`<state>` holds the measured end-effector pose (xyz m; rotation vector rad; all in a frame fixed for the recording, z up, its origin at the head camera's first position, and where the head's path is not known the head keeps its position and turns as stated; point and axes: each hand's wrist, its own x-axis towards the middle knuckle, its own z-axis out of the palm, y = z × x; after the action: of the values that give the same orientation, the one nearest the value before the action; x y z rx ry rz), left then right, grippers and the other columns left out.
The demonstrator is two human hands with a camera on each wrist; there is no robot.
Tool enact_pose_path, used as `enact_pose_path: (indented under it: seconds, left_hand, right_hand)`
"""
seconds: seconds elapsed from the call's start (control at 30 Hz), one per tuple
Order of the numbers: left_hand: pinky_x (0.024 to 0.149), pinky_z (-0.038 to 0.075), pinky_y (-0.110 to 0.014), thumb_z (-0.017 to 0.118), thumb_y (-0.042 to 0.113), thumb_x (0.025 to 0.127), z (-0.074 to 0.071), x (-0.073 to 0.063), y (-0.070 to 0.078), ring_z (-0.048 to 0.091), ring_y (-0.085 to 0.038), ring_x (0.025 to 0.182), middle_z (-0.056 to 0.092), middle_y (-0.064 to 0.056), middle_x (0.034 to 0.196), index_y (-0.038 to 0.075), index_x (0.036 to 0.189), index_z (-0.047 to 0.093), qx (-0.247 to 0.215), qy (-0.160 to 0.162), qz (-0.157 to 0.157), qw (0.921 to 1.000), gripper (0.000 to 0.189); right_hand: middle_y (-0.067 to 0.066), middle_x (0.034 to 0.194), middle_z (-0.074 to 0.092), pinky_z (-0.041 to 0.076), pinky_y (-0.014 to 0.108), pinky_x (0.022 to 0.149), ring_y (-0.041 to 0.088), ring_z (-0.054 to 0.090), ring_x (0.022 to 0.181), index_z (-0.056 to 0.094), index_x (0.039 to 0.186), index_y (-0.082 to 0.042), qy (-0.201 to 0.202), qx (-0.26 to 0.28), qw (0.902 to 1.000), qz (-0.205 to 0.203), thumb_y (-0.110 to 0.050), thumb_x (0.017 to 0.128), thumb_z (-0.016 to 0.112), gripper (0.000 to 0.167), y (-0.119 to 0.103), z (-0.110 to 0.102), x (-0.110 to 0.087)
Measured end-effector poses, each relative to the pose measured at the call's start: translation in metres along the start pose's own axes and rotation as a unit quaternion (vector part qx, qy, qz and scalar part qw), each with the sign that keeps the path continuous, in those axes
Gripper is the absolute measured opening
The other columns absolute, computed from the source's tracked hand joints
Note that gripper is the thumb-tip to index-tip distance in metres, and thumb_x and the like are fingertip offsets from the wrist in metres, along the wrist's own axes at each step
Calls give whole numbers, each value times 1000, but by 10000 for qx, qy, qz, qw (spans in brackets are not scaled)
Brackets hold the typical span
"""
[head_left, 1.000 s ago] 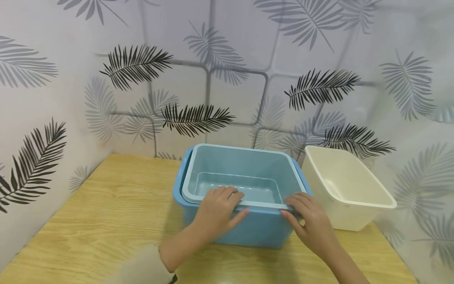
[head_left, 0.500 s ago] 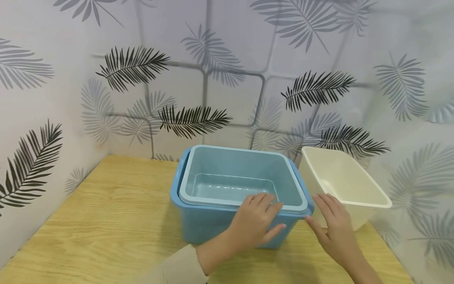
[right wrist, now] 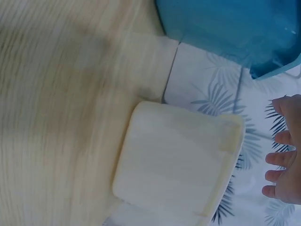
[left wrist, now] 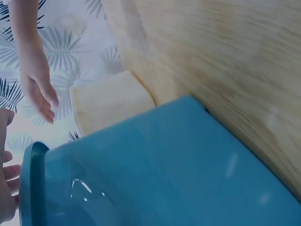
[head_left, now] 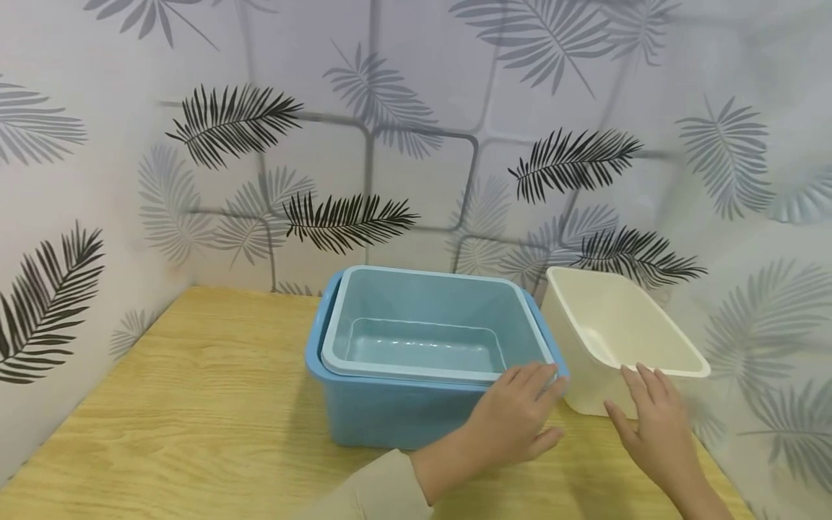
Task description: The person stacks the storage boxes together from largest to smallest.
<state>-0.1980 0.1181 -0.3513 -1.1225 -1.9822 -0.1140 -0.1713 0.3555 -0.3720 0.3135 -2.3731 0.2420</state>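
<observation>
A light blue plastic bin (head_left: pixel 416 374) sits nested inside a darker blue tub (head_left: pixel 383 415) on the table. My left hand (head_left: pixel 516 415) is at the tub's front right corner, fingers extended over the rim; in the left wrist view the hand (left wrist: pixel 7 188) shows beside the tub's lip. To the right stands a cream bin (head_left: pixel 585 379), its inside bare. My right hand (head_left: pixel 663 433) is in front of that bin with spread fingers, the fingertips overlapping its front rim. Seen from the right wrist, the hand (right wrist: pixel 289 155) grips nothing and the cream bin (right wrist: pixel 174 160) stands apart from it.
The wood-grain table (head_left: pixel 195 404) extends left of the tub and along its front. A feather-patterned wall covering (head_left: pixel 429 180) rises close behind the bins and at both sides. The cream bin stands near the table's right edge.
Both hands have slid rightward: the left from the middle of the nested bins' front rim to their right corner, the right from that rim to the cream bin. The bins look unmoved.
</observation>
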Motion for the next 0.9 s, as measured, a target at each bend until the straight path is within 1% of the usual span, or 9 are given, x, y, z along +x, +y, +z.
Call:
enact_pose_path:
  seconds: [0.1,0.2,0.33,0.43,0.5,0.6,0.67,0.77,0.9]
  left_hand:
    - [102,41,-25,61,48,81,6,8,8,54,-14,115,60,0,120,12,120,57,-128,139,155,9997,53]
    - [105,37,-24,62,43,79,13,17,18,53,-14,116,60,1,118,12,116,58,-289,280,389,9984,48]
    - [107,35,-23,60,44,79,21,25,32,52,-12,118,59,3,120,15,117,58,-191,205,740,9969,48]
    - [109,32,-23,57,49,80,28,28,41,50,-11,120,57,5,122,17,119,56,-2,5,884,9961,51]
    - [110,31,-22,57,51,81,33,29,46,49,-11,121,56,5,123,17,120,55,55,-159,877,9960,52]
    - [109,32,-22,54,56,82,40,29,49,47,-10,122,53,6,126,16,122,53,354,-432,853,9948,57]
    - [105,35,-20,55,59,80,45,31,50,47,-9,120,50,5,126,16,122,50,403,-569,741,9948,60]
    - [101,37,-18,52,62,81,53,34,52,45,-9,119,45,2,130,14,127,44,554,-925,555,9926,67]
    - [108,31,-23,47,61,85,61,40,54,39,-13,127,40,-2,138,9,136,36,657,-1525,349,9855,74]
  right_hand:
    - [40,124,44,29,73,89,60,36,113,46,125,9,-245,-132,9994,223,-21,86,63,52,8,1,-3]
    - [41,125,42,29,74,87,60,35,114,45,125,9,-362,-156,9987,336,-20,85,64,53,14,2,-4]
    - [40,125,41,29,74,86,59,34,113,44,125,10,-392,-212,9985,304,-15,78,69,59,20,4,-6]
    - [40,122,44,30,73,86,59,36,111,45,123,12,-282,-255,9992,128,-7,69,72,63,23,7,-5]
    - [40,121,45,31,71,86,58,38,110,45,122,13,-202,-254,9995,43,-4,64,71,65,24,10,-4]
    - [41,121,45,31,69,89,59,38,110,45,122,15,-184,-203,9996,-37,-6,67,72,64,27,13,-3]
    - [41,122,44,31,67,92,58,37,112,45,123,15,-196,-197,9996,-9,-9,70,72,64,28,15,-4]
    - [41,124,43,30,66,96,58,36,114,44,124,15,-222,-179,9996,15,-11,73,72,63,32,16,-4]
    - [41,123,44,28,66,97,59,36,114,45,123,15,-170,-152,9997,1,-5,68,73,65,31,19,-2]
